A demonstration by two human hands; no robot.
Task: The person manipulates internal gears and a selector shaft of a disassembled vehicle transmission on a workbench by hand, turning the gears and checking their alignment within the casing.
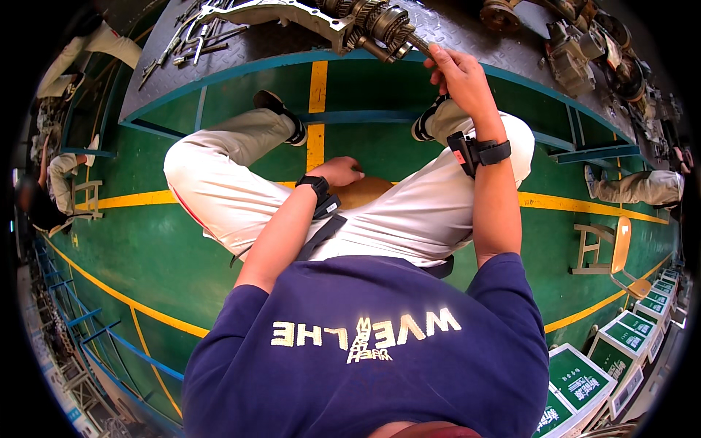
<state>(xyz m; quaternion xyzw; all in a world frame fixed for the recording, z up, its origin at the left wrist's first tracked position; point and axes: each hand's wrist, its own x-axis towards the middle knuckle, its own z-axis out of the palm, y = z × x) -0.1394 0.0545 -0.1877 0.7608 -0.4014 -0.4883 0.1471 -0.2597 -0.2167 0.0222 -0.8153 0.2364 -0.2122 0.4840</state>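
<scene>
At the bench's near edge, my right hand [458, 79] has its thumb and fingers closed round the splined end of a gear shaft [419, 41]. Steel gears [380, 20] sit along this shaft, toward the top edge of the picture. Just left of them lies a pale metal gearbox housing [310, 16] with bolt holes along its flange. My left hand [339, 171] rests between my thighs, over the stool seat [369, 193]. Its fingers look loosely extended and I see nothing held in them. Both wrists carry black strapped devices.
Wrenches and rods [197, 40] lie on the bench top [157, 84] at left. Greasy gearbox parts [573, 58] crowd its right side. A blue bench frame [365, 117] crosses near my feet. A wooden chair [621, 244] and green-topped boxes [584, 383] stand right. Other people sit at both sides.
</scene>
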